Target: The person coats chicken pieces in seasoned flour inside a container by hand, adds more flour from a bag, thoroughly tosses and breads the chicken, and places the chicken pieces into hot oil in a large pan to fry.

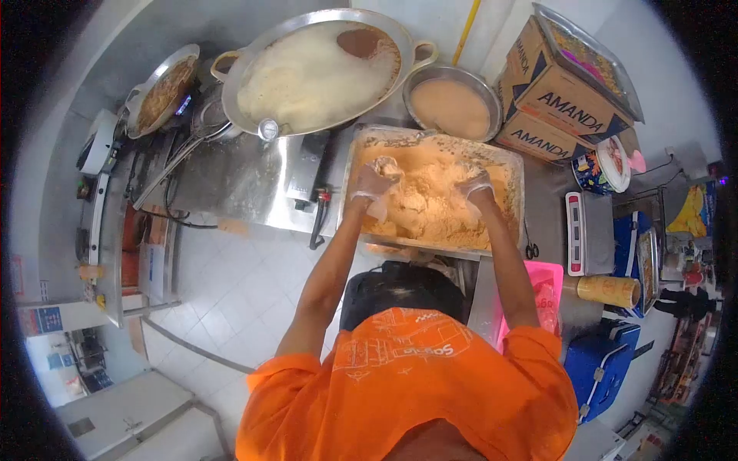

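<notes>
A rectangular metal tray [442, 247] is filled with loose orange-tan breading [423, 192], heaped and lumpy in the middle. My left hand [375, 180], in a thin clear plastic glove, is at the tray's left side. Its fingers curl in the breading around something pale and coated, too small to name. Toward the tray's right side is my right hand [472, 182], also gloved. Its powder-covered fingers bend inward, and what they hold is hidden by the coating.
A large pan of foaming oil [315, 77] stands behind the tray on the left, with a strainer [184, 157] beside it. A bowl of tan batter [450, 106] touches the tray's back area. Cardboard boxes [569, 107], a scale [588, 234] and a pink bin [544, 269] are on the right.
</notes>
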A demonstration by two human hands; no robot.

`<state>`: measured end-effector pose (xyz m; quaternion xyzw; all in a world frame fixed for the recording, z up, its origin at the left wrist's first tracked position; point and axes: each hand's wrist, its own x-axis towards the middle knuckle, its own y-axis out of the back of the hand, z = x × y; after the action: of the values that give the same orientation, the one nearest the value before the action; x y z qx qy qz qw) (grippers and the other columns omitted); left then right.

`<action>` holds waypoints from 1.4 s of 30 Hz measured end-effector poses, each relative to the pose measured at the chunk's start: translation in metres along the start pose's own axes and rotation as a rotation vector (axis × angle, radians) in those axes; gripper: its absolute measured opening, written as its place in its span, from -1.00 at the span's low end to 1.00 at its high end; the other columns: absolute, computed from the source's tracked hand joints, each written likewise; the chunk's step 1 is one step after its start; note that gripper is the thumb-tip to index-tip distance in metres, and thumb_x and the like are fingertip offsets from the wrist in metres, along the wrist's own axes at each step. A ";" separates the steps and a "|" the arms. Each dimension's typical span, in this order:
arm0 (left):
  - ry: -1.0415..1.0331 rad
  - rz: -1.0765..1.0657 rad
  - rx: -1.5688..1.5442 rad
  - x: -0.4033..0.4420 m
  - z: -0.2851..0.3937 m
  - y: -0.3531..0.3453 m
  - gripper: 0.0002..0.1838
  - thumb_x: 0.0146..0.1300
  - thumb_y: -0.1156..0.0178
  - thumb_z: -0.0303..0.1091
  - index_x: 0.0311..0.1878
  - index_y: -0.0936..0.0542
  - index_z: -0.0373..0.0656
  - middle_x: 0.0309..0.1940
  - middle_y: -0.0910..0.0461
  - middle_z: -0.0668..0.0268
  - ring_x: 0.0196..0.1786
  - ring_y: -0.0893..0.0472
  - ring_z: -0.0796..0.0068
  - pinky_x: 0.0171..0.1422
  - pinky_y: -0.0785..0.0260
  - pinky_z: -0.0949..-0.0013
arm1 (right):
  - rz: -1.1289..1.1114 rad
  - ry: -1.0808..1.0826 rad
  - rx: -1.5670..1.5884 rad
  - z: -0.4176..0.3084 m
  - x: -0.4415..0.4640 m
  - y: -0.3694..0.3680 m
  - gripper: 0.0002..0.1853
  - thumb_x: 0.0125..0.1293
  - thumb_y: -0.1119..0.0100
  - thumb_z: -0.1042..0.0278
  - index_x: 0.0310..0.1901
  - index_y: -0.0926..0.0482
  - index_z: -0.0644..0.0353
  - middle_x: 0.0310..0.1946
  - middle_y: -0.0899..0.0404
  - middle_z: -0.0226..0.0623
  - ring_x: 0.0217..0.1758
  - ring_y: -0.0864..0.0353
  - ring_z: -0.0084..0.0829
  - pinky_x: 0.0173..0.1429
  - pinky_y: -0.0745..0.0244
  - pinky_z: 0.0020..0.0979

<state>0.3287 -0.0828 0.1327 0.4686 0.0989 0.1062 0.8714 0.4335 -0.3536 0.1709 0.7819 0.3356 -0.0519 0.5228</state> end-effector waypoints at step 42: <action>-0.375 0.475 0.178 0.058 0.038 0.158 -0.61 0.05 -0.19 -0.18 -0.13 -0.49 -0.24 -0.19 -0.50 0.05 -0.13 -0.50 0.02 0.00 -0.37 0.16 | 0.677 0.849 -0.216 -0.234 0.076 0.132 -0.80 0.18 0.01 0.30 -0.28 -0.60 0.15 -0.26 -0.59 -0.14 -0.20 -0.57 -0.11 -0.18 -0.49 -0.16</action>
<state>0.3803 -0.0120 0.2811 0.5646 -0.1669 0.2094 0.7807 0.5059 -0.1486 0.3464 0.7402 0.2504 0.4736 0.4064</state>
